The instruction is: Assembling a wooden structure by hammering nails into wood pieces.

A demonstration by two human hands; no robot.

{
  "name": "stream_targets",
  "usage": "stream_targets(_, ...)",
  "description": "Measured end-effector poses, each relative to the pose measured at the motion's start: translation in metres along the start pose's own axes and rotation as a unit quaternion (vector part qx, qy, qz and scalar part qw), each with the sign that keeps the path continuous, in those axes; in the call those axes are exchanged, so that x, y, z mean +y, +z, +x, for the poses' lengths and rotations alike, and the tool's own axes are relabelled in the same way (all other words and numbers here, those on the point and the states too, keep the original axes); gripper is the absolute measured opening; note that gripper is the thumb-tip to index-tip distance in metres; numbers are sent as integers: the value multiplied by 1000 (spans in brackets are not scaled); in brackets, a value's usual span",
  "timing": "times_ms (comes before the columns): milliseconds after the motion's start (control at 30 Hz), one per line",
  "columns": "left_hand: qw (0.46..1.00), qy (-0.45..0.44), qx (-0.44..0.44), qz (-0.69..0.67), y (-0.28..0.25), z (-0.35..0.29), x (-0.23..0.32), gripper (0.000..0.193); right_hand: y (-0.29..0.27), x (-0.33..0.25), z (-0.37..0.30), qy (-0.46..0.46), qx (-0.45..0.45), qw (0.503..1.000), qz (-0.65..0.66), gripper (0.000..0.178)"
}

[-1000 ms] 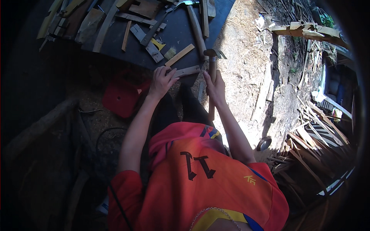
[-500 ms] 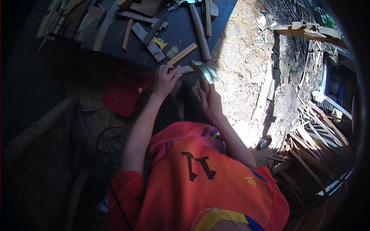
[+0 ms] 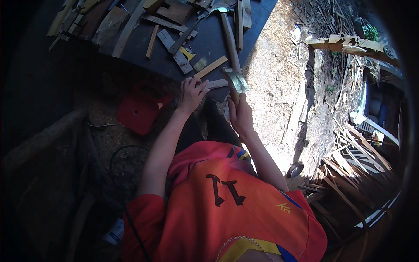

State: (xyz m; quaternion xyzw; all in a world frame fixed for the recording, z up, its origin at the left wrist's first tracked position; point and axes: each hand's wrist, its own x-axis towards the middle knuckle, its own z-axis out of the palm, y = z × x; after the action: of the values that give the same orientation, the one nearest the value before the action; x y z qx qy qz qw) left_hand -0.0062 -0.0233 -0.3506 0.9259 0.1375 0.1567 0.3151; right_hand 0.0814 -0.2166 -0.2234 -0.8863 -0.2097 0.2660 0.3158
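Your left hand [image 3: 191, 95] pinches the wood strip [image 3: 217, 84] by the counter [image 3: 135, 52]; keep those fingertips clear of the hammer [image 3: 238, 82] your right hand [image 3: 241, 115] grips.

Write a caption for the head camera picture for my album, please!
Right hand grips a hammer, left hand holds a small wooden strip, and another hammer lies on the dark table.

Held hammer [image 3: 238, 82]: glossy metal head, wooden handle [image 3: 234, 95]. Held strip [image 3: 217, 84]: matt wood. Stool [image 3: 138, 112]: smooth plastic. Shirt [image 3: 257, 192]: cloth.
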Motion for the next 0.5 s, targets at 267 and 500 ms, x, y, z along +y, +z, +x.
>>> stream_targets(267,1000,6,4,0,1,1,3,39,32,52,9,16,-10,999,-49,33)
stream_targets(500,1000,8,1,21,-4,-1,2,39,23,48,4,17,-14,999,-26,34)
